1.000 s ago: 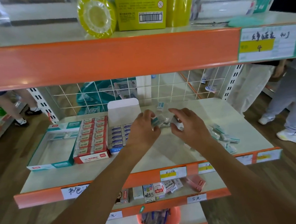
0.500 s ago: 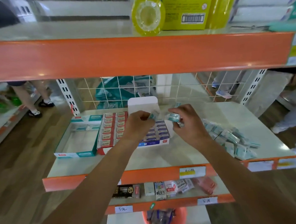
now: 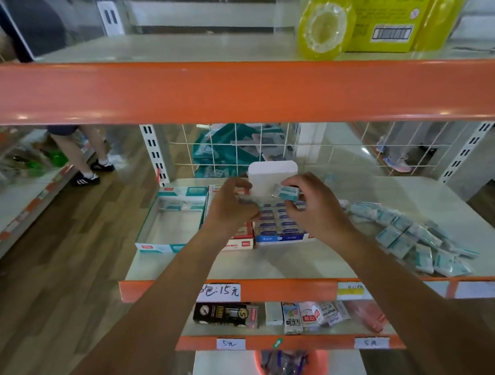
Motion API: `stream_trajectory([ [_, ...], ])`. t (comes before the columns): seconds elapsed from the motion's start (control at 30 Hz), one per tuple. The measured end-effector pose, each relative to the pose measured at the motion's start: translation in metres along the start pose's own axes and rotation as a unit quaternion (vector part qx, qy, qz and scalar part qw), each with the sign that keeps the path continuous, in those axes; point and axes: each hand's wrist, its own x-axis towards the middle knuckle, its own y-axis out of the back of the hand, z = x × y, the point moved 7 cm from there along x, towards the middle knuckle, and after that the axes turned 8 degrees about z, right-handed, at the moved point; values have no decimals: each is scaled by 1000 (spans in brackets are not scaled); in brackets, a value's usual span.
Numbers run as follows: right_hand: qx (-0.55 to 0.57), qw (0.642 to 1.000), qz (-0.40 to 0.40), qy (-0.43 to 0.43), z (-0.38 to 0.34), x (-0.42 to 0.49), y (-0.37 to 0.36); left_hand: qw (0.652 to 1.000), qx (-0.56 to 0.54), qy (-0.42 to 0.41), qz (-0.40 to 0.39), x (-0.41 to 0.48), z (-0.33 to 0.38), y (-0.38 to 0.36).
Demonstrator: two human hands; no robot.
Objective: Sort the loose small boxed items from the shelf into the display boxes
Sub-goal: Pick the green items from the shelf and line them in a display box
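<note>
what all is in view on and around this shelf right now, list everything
teal display box: one, teal and white, nearly empty, left on the middle shelf
red display box: one, red, beside the teal one, partly behind the left arm
blue display box: one, blue front, white flap raised, full of small boxes
loose small boxes: a pile, teal and white, right on the middle shelf
yellow tape roll: one, top shelf
yellow carton: one, top shelf
packets: several, mixed colours, lower shelf
bucket: one, orange-pink, bottom
bystander legs: one pair, far left
left hand: pinching something small, blurred
right hand: holding one teal small box
</note>
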Motion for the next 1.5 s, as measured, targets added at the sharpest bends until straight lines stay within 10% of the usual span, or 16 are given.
stream_trajectory([
  [1.5,-279,939,-195,-44,-110,41,-189,850,462,-250,-45,83,-98,134],
])
